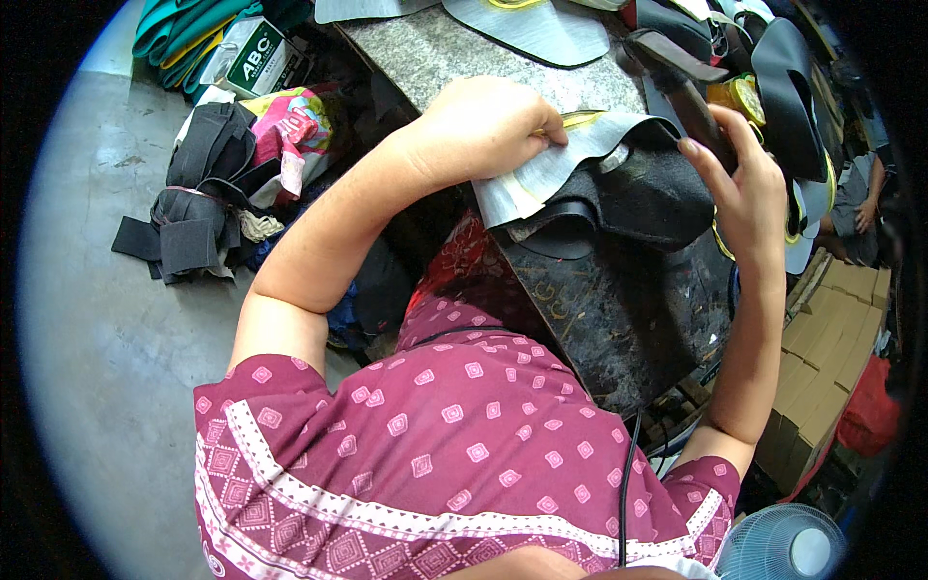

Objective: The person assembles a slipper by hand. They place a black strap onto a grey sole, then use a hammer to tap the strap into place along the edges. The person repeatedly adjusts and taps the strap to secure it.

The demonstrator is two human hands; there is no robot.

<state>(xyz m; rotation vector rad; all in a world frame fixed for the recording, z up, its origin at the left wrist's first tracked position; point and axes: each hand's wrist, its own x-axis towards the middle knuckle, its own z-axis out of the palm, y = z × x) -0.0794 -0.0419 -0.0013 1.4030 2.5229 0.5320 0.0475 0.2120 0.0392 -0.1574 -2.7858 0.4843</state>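
Note:
My left hand (498, 126) is closed on the far left edge of a curved piece that looks like a shoe upper (648, 193), with a pale grey inner side, a black outer side and yellow lines along its edge. The piece rests on the dark, stained worktable (619, 300) near its left edge. In my right hand (749, 184) is a hammer (691, 101), held by its dark handle, its head raised away from me. The right thumb is close to the piece's right edge; whether they touch I cannot tell.
More grey and black cut pieces (532, 29) lie beyond on a stone slab (406, 63). A yellow pot (739, 97) stands at the right. Black strips (198, 208) are bundled on the floor at left. Cardboard (822, 338) and a fan (783, 541) are at the right.

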